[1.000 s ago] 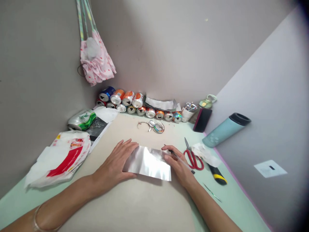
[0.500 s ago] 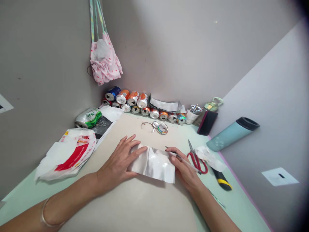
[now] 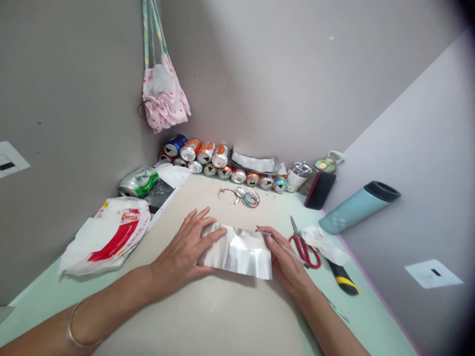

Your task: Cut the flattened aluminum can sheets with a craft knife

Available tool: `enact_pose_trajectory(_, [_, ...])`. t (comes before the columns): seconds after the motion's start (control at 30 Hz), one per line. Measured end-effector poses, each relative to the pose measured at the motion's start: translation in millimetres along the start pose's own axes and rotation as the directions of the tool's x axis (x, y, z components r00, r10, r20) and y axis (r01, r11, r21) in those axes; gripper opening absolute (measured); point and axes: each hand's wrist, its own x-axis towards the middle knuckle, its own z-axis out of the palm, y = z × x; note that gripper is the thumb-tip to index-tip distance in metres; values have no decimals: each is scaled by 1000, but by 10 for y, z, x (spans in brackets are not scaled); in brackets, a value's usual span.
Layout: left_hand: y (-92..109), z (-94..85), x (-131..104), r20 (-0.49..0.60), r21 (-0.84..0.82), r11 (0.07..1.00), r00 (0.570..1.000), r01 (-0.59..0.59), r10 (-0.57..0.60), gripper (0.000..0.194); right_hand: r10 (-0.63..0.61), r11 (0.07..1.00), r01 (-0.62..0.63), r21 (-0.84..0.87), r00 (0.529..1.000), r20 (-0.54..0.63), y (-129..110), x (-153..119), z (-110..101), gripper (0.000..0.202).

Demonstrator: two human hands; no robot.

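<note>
A thin silvery sheet of metal, curved and shiny, is held slightly above the beige board. My left hand grips its left end, index finger across the top face and thumb along the near edge, with the other fingers spread beyond. At the sheet's right end, my right hand touches the edge with its fingers. A slim pen lies across that same hand, tip pointing to the far left and tail toward the scissors. Part of the pen is hidden by the fingers.
Red-handled scissors, crumpled tissue and a black-yellow handled tool lie at right. Behind them stand a blue tumbler and a phone. Stacked cans line the wall; cut can ends lie before them. A plastic bag sits left.
The view has shifted slightly. The metal sheet has tilted a little, and my right fingers have closed in on its right edge with the pen lying lower in the hand.
</note>
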Motion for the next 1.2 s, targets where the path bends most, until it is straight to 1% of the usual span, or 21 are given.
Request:
enact_pose_trajectory(0.13, [14,-6,-13,11,23,1000,1000,11,-12,70,-10,1000,10,-7,1000,-5,8,12,-1,37])
enact_pose_trajectory(0.3, [11,-4,-9,8,34,999,1000,16,-16,75,-5,1000,5,-5,1000,9,28,7,-9,35])
enact_pose_trajectory(0.47, [-47,32,-27,46,23,1000,999,5,-6,70,-7,1000,7,5,1000,-2,28,14,-4,38])
enact_pose_trajectory(0.53, [-69,53,-45,72,14,1000,997,-16,15,63,-13,1000,13,6,1000,-13,25,21,-6,38])
enact_pose_trajectory(0.67, [-81,77,-54,97,12,998,993,-64,63,33,-41,999,41,8,999,-25,16,32,-9,36])
enact_pose_trajectory(0.7, [-78,77,-49,92,16,998,994,-68,66,30,-43,999,43,7,999,-22,13,33,-11,36])
enact_pose_trajectory(0.77, [-69,68,-33,75,22,997,995,-69,67,30,-46,999,46,0,999,-13,8,32,-18,34])
enact_pose_trajectory(0.87, [-48,25,-3,42,17,997,997,-73,72,33,-59,998,59,-8,998,-12,-1,26,-40,34])
enact_pose_trajectory(1.07, [45,-158,49,-22,-66,996,998,-52,51,25,-61,998,61,17,997,42,-45,16,-72,31])
enact_pose_trajectory(1.13, [94,-218,51,-45,-108,994,999,-24,20,27,-77,997,75,24,995,59,-63,11,-76,35])
enact_pose_trajectory(1.2, [143,-263,45,-62,-160,987,998,19,-29,30,-91,996,89,24,992,84,-73,0,-80,46])
